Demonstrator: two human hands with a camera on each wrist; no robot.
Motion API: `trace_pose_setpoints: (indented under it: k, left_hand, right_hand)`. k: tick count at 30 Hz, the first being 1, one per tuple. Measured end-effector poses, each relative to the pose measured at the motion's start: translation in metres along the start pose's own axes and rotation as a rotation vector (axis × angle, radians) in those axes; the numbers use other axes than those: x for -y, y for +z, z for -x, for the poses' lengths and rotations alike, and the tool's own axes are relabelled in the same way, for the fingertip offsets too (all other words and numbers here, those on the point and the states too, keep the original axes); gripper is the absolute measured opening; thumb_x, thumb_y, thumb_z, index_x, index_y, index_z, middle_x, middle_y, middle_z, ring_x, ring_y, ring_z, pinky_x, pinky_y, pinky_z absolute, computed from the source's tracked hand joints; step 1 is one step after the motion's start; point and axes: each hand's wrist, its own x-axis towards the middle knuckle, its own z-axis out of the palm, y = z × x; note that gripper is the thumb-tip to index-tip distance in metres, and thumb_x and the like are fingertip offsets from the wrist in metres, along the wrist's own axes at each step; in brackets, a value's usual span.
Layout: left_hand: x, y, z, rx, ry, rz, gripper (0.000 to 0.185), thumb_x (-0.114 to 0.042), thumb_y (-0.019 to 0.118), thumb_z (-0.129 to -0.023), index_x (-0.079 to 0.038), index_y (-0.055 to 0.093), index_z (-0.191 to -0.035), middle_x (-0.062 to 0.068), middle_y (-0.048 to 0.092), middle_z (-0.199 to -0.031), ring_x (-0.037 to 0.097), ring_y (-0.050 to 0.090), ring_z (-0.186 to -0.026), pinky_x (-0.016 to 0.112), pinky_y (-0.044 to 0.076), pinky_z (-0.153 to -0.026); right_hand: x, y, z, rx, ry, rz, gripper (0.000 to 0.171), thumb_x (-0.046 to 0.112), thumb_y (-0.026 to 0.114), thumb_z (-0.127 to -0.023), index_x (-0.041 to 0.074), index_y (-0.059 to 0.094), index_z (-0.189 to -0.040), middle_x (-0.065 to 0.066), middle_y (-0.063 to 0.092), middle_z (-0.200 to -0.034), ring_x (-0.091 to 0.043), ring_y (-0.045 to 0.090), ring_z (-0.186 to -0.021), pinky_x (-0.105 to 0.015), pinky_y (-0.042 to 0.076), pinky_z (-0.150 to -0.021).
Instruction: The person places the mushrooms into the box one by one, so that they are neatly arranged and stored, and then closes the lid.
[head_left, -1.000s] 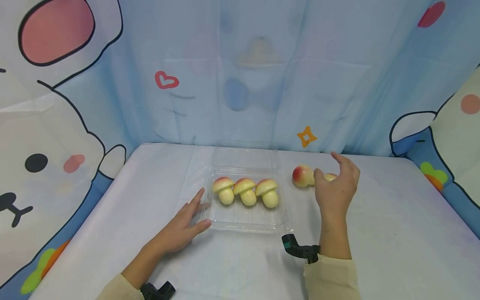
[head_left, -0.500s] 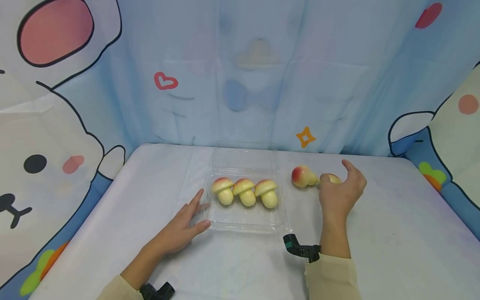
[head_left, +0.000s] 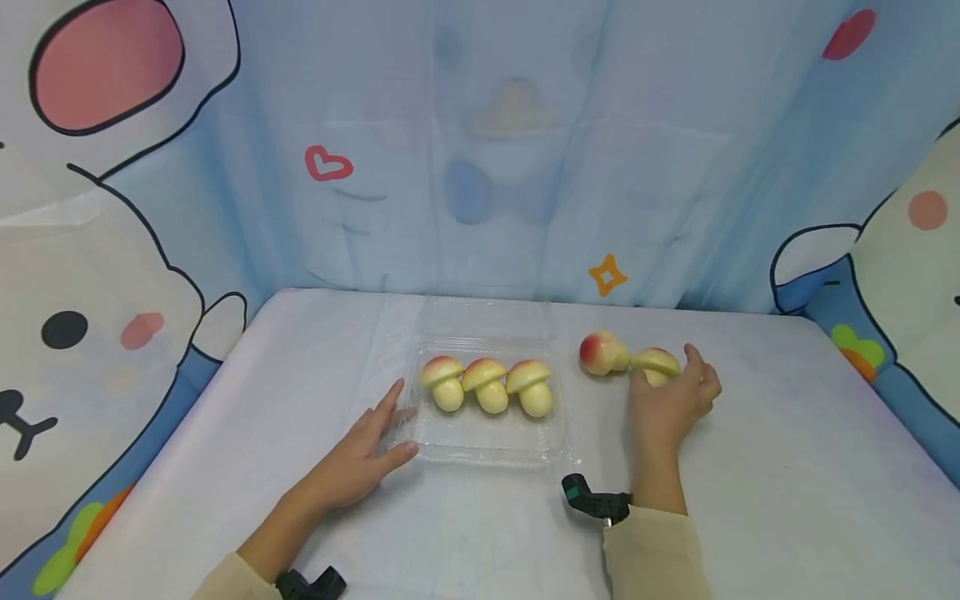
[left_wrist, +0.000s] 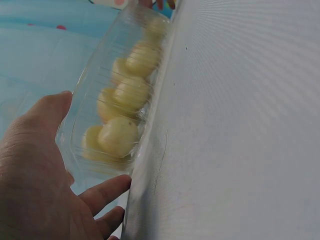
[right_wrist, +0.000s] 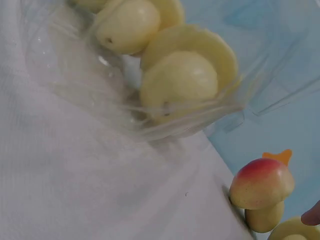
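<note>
Clear plastic tray [head_left: 480, 446]: three toy mushrooms [head_left: 488, 385] in a row; your left hand [head_left: 367, 454], fingers spread, rests against its left edge. Red-capped mushroom [head_left: 600, 352]: lying beside it on the white table [head_left: 787, 467]. Yellow-capped mushroom [head_left: 656, 364]: right of tray, pinched by your right hand [head_left: 670, 406].

White cloth-covered table [head_left: 787, 500] w/ faint creases, backed on 3 sides by a pale blue cartoon backdrop [head_left: 525, 142]. Printed on it: red heart [head_left: 327, 163], orange star [head_left: 604, 274], big white bear face [head_left: 82, 317] at left, another character at right edge. Light soft & even.
</note>
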Motion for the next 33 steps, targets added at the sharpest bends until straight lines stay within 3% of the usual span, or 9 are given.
trace_pose_setpoints:
  k: [9, 20, 33]
  left_hand:
    - [0.000, 0.000, 0.001, -0.005, 0.021, -0.002, 0.087, -0.046, 0.060, -0.102, -0.025, 0.007, -0.168, 0.006, 0.050, -0.159, 0.043, 0.016, -0.159, 0.069, 0.009, -0.125]
    - [0.003, 0.000, 0.000, -0.007, 0.020, 0.001, 0.087, -0.047, 0.060, -0.102, -0.027, 0.007, -0.168, 0.005, 0.049, -0.160, 0.044, 0.013, -0.159, 0.070, 0.007, -0.125]
    - [0.001, 0.000, 0.000, -0.005, 0.022, 0.002, 0.088, -0.046, 0.060, -0.102, -0.025, 0.007, -0.168, 0.007, 0.049, -0.160, 0.041, 0.014, -0.160, 0.067, 0.005, -0.126]
  right_hand:
    - [-0.008, 0.004, -0.005, -0.005, 0.009, -0.017, 0.079, 0.009, 0.069, -0.093, 0.015, 0.031, -0.162, -0.016, 0.016, -0.166, -0.038, 0.021, -0.153, -0.050, 0.028, -0.126]
    - [-0.017, 0.009, -0.014, 0.050, 0.026, -0.030, 0.078, 0.006, 0.066, -0.092, 0.013, 0.032, -0.162, -0.019, 0.020, -0.163, -0.039, 0.030, -0.150, -0.050, 0.032, -0.123]
    - [-0.023, 0.010, -0.016, 0.041, -0.021, 0.005, 0.070, 0.008, 0.068, -0.092, 0.009, 0.042, -0.157, -0.026, 0.034, -0.156, -0.042, 0.039, -0.142, -0.054, 0.034, -0.120]
